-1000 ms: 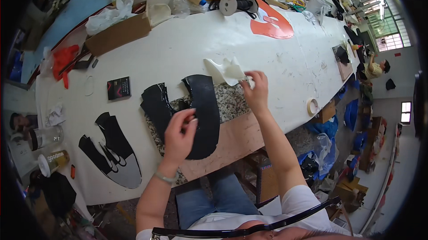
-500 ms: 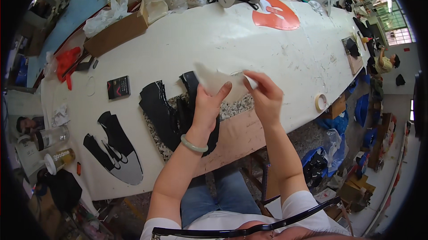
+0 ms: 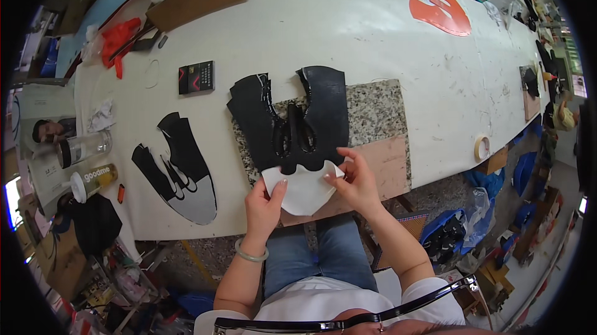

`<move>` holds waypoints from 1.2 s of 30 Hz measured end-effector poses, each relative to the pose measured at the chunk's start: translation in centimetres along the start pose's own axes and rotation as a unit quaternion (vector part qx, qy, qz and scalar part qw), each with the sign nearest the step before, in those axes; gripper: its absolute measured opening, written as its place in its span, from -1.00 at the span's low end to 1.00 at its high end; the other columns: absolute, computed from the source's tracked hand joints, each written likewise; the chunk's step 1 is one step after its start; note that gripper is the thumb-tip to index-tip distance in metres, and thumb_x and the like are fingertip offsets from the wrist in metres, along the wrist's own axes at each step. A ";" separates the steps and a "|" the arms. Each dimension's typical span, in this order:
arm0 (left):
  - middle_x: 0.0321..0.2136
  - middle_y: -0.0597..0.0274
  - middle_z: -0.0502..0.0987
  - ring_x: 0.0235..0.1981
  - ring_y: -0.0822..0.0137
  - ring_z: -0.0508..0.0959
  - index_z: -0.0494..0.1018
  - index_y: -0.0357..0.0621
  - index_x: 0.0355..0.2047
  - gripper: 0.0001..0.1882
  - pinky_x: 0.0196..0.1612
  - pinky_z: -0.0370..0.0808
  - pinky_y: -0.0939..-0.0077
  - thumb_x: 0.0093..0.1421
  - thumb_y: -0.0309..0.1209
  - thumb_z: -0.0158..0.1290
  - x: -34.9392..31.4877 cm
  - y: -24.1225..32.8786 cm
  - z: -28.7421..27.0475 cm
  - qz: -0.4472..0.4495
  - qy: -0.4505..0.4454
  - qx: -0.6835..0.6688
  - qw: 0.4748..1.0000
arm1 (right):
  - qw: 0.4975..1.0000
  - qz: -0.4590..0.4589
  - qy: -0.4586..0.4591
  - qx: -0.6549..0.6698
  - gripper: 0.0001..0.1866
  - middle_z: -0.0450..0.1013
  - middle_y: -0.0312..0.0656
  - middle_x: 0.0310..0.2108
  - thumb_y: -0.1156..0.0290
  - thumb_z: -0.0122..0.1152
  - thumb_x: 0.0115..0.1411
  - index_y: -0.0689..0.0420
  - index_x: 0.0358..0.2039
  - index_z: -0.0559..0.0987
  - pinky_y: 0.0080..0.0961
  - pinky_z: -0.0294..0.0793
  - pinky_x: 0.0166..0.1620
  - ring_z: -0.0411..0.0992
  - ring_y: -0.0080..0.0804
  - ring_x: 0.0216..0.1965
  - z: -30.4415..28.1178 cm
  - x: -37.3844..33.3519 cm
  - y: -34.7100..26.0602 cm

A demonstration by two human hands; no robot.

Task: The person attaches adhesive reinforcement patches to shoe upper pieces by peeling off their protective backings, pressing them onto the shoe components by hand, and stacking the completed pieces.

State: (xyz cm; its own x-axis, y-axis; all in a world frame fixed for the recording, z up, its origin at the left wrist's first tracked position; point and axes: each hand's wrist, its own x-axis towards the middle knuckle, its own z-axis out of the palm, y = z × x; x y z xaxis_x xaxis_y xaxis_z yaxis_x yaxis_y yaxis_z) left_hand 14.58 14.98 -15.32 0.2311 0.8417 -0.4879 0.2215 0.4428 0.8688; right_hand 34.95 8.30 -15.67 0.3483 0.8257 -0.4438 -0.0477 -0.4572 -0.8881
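Note:
Between my hands is a white toe-shaped piece point(image 3: 303, 193) with a scalloped upper edge, laid along the near edge of a black shoe upper point(image 3: 326, 108). My left hand point(image 3: 264, 209) pinches its left corner, thumb on top. At the right corner, my right hand point(image 3: 359, 184) grips it between thumb and fingers. The black upper lies spread flat, its two side flaps pointing away from me, on a speckled stone slab point(image 3: 379, 111). Off to the left rests another upper point(image 3: 198, 193), black with a grey toe.
A pinkish board point(image 3: 388, 167) covers the slab's near part. Around the table are a small black box point(image 3: 196, 78), a cardboard box point(image 3: 199, 0), an orange-red template point(image 3: 443, 14) and a tape roll point(image 3: 482, 148). A clear jar point(image 3: 87, 146) and a cup point(image 3: 93, 181) stand at the left.
Both hands have come down toward me with the white piece, from above the slab to the black upper's near edge. The black upper now shows fully. The whole view has shifted.

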 end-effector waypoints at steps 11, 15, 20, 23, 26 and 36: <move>-0.25 0.06 0.58 -0.27 0.45 0.57 0.11 -0.32 0.22 -0.36 -0.18 0.52 0.58 0.18 -0.56 0.12 2.7 0.7 -0.8 0.033 0.015 0.051 0.998 | 0.990 -0.045 0.045 -0.125 -0.33 0.39 -0.29 -0.58 0.49 0.35 0.02 0.21 0.12 0.24 -0.59 0.35 -0.51 0.36 -0.57 -0.60 1.5 2.9 -1.4; -0.28 0.03 0.59 -0.28 0.42 0.58 0.05 -0.28 0.25 -0.31 -0.19 0.53 0.56 0.17 -0.58 0.13 3.1 0.4 -0.7 0.038 0.015 0.061 0.997 | 0.992 -0.032 0.057 -0.107 -0.33 0.39 -0.29 -0.59 0.51 0.36 0.00 0.22 0.10 0.25 -0.62 0.36 -0.49 0.36 -0.59 -0.59 1.5 3.1 -0.6; -0.30 0.03 0.59 -0.29 0.43 0.58 0.01 -0.26 0.26 -0.28 -0.21 0.53 0.57 0.17 -0.59 0.13 3.3 0.3 -0.6 0.028 0.015 0.056 0.998 | 0.993 -0.036 0.063 -0.096 -0.34 0.39 -0.31 -0.59 0.51 0.37 0.00 0.23 0.09 0.26 -0.64 0.36 -0.49 0.35 -0.60 -0.60 1.4 3.2 0.0; -0.31 0.04 0.59 -0.30 0.43 0.58 0.01 -0.26 0.26 -0.28 -0.23 0.53 0.58 0.17 -0.60 0.12 3.3 0.4 -0.5 0.026 0.018 0.063 0.997 | 0.993 -0.038 0.061 -0.089 -0.34 0.38 -0.31 -0.59 0.52 0.38 0.00 0.22 0.10 0.26 -0.65 0.36 -0.50 0.35 -0.61 -0.60 1.4 3.3 0.2; -0.33 0.05 0.59 -0.31 0.44 0.58 0.00 -0.26 0.26 -0.28 -0.24 0.53 0.60 0.16 -0.60 0.12 3.3 0.3 -0.5 0.028 0.022 0.067 0.997 | 0.994 -0.040 0.059 -0.087 -0.34 0.38 -0.31 -0.59 0.52 0.38 0.00 0.22 0.09 0.26 -0.66 0.35 -0.50 0.35 -0.62 -0.60 1.4 3.3 0.2; -0.35 0.20 0.51 -0.33 0.30 0.46 0.15 -0.19 0.20 -0.23 -0.20 0.40 0.42 0.01 -0.42 0.28 3.6 2.1 -0.2 0.120 0.087 0.333 0.931 | 0.933 -0.078 0.111 -0.332 -0.37 0.36 -0.29 -0.61 0.31 0.43 -0.03 0.16 0.01 0.34 -0.39 0.37 -0.52 0.38 -0.33 -0.62 0.4 3.5 -0.9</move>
State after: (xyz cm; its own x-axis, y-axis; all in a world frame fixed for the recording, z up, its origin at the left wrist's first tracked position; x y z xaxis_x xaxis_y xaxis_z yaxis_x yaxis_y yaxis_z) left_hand 15.68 18.99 -15.22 0.2062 0.9547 -0.2147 0.7343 -0.0059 0.6789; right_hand 35.80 11.69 -16.50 0.4913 0.8445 -0.2131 0.5859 -0.5015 -0.6366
